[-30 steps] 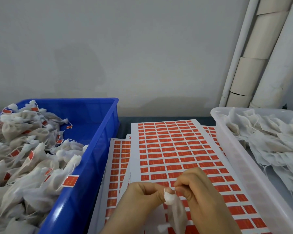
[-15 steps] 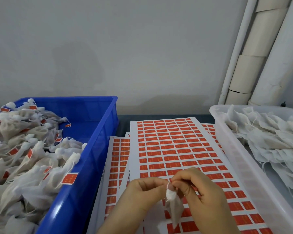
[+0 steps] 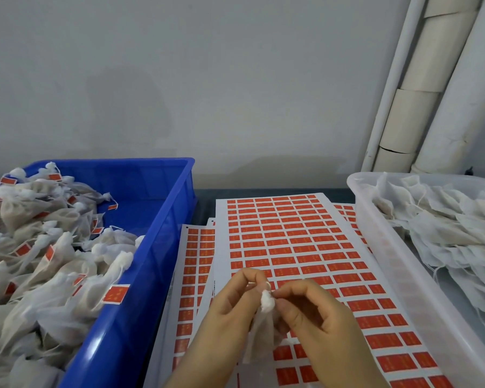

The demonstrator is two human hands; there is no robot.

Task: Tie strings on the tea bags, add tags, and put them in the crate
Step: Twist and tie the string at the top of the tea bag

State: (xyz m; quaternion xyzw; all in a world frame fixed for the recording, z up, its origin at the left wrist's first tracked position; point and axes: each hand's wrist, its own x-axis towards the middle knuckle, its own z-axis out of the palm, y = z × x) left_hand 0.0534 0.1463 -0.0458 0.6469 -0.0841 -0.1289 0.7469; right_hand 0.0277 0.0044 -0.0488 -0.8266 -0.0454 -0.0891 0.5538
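Your left hand (image 3: 230, 309) and right hand (image 3: 319, 317) meet, both pinching at the gathered neck of the bag (image 3: 259, 331) — it looks light, limp and easily torn. Hold it there, not by the body.

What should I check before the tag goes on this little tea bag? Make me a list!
1. Tea bag held firmly: ok. The left hand and right hand both pinch its bunched top.
2. String tied tight: cannot tell. The hands hide it.
3. Tag on this bag: not ok. None shows yet.
4. Tag sheet close by: ok. It lies right under the hands and has lots of red tags.
5. Room in the blue crate: ok. Its far corner is bare.
6. More bags waiting: ok. The clear tray holds a pile.
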